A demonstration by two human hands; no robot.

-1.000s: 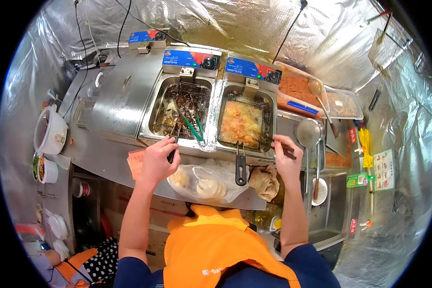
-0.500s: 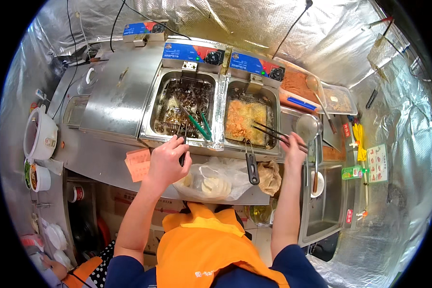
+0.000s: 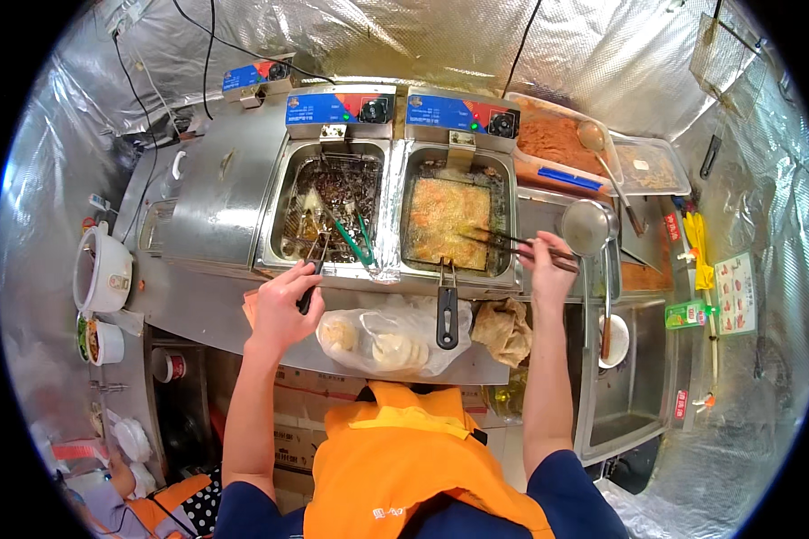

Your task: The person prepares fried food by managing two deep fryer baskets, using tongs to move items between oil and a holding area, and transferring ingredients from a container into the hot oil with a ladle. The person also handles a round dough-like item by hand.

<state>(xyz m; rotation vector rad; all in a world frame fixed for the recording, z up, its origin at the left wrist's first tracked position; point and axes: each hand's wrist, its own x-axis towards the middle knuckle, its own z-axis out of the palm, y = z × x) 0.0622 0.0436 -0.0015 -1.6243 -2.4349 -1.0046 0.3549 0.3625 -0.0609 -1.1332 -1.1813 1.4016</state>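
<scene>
My left hand (image 3: 283, 307) is closed round the black handle of a wire fryer basket (image 3: 307, 239), which sits in the dark oil of the left fryer (image 3: 277, 235). Green-handled tongs (image 3: 354, 241) lean in that same basket. My right hand (image 3: 549, 266) grips long dark chopsticks (image 3: 503, 239); their tips reach into the right fryer (image 3: 516, 203). Golden and orange food (image 3: 448, 214) bubbles there in foaming oil, in a second basket whose black handle (image 3: 448, 320) sticks out toward me. What the food is, I cannot tell.
A plastic bag of pale round pieces (image 3: 388, 345) and a crumpled brown paper bag (image 3: 503, 331) lie along the front edge. A ladle (image 3: 588, 228) rests right of the fryers, above the sink (image 3: 640, 375). Behind stands a tub of reddish-brown crumbs (image 3: 553, 144). Someone's hand (image 3: 120, 474) shows lower left.
The whole view has shifted slightly. My left hand and its basket handle have moved a little left. Both hands keep their grip, and the food in the right fryer looks flatter and more spread.
</scene>
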